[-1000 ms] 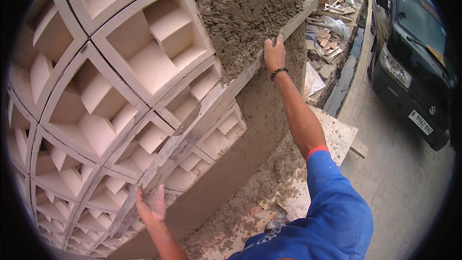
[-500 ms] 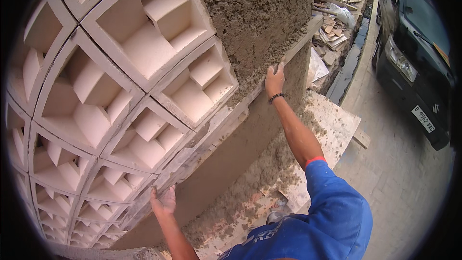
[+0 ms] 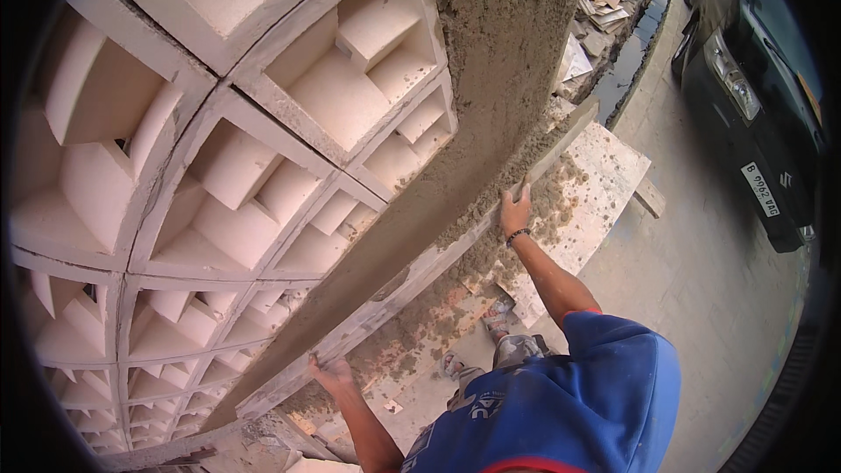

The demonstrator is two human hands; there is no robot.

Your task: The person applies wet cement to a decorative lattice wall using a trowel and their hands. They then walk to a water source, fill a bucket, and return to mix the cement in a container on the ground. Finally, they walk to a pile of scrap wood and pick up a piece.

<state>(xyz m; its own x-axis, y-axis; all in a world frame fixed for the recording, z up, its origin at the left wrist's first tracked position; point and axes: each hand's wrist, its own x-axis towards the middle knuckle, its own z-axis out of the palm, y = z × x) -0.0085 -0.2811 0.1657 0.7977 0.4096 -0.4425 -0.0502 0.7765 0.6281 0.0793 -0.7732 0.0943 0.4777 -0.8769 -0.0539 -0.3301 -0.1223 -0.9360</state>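
A long straight screed board (image 3: 381,302) spans the wall face, one end low at left, the other high at right. My right hand (image 3: 516,213) grips its edge toward the far end, a dark beaded bracelet on the wrist. My left hand (image 3: 333,376) is closed on the edge near the low end, its fingers partly hidden. Loose wet mortar sits along the board's right half. The mortar coat (image 3: 495,61) on the wall looks smooth in a band above the board, beside pale openwork ventilation blocks (image 3: 250,171).
Mortar-spattered sheet (image 3: 604,171) and crumbs of mortar cover the ground below the wall, around my sandalled feet (image 3: 497,320). Broken tiles and rubble (image 3: 604,4) lie far right beside a water-filled gutter (image 3: 631,57). A dark vehicle (image 3: 745,114) is parked at right.
Both hands have drawn the board down and toward me, off the wall's upper part. Smoothed mortar now shows where rough mortar was, and more loose mortar has gathered on the board.
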